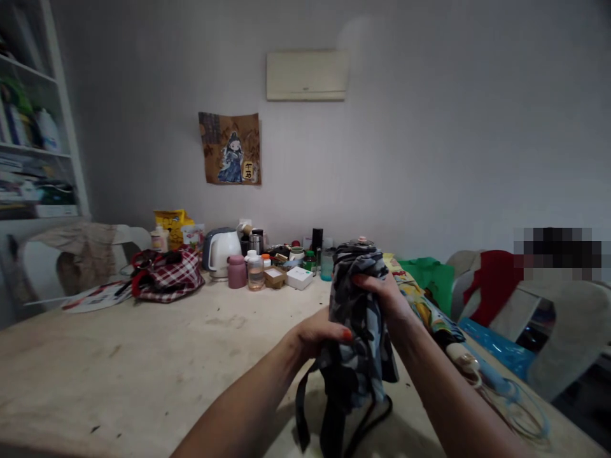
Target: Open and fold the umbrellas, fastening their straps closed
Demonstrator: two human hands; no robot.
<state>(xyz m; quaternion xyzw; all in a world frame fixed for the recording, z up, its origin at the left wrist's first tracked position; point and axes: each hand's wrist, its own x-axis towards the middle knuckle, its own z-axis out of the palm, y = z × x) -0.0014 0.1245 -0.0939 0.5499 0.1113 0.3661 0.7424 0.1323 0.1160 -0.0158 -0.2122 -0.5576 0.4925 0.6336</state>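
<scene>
Upright in front of me, above the table, is a folded camouflage fabric bundle point(356, 318) in grey, black and white. Its upper end is gathered in layered folds. From its lower end hang a flat black strap, a thin black cord loop and a dark, narrow piece whose kind I cannot tell. My left hand point(317, 332) is closed round the lower left side, thumb across the front. Higher up on the right, my right hand point(386, 294) grips the bundle with its thumb pressed on the cloth. Most fingers of both hands are hidden behind the fabric.
A checked bag point(169, 277), a white kettle point(225, 249), a pink jar point(237, 272) and small boxes point(300, 278) stand along the table's back. Snack packets point(415, 302) and coiled cables point(525, 407) line the right edge. A person point(556, 254) is at the far right.
</scene>
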